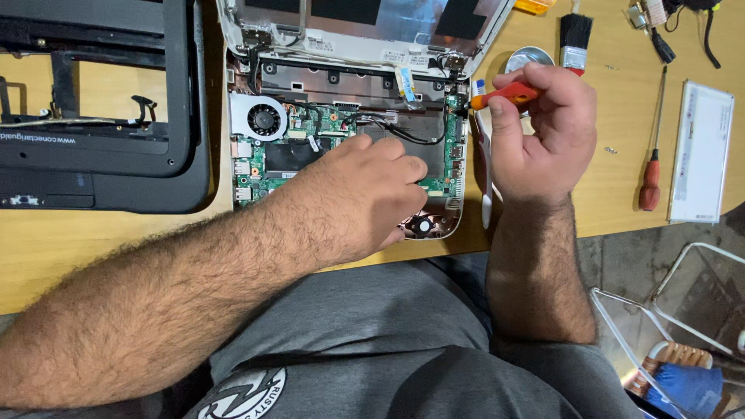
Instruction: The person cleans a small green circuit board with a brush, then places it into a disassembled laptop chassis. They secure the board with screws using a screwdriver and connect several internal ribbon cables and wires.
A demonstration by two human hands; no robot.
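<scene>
Head view shows us an opened small laptop (pixel 349 132) lying on the wooden surface (pixel 93 248), straight ahead of our body, its white shell stripped so that the green circuit board (pixel 272 159) lies bare. Our left hand (pixel 365 198) rests on the board's lower right part, and the board runs out from under it to the left and above. The fingers (pixel 403 167) of that hand lie close together, bent down and pressing on the dark panel at the middle of the machine; whether they pinch anything beneath we cannot tell. Our right hand (pixel 543 132) hovers just beside the laptop's right edge, curled into a loose fist, its fingers pinching the orange handle of a screwdriver (pixel 508 95) whose tip points left toward the board's upper right corner.

We see a round grey fan (pixel 264 119) at the board's upper left, black cables (pixel 403 133) crossing the middle, and the hinged screen lid (pixel 365 23) tilted back above. A small round speaker (pixel 421 226) sits at the lower right corner of the shell, just beside our left hand.

A black laptop frame (pixel 101 116) lies to the left, a red-handled screwdriver (pixel 652 174) and a brush (pixel 575 39) to the right.
</scene>
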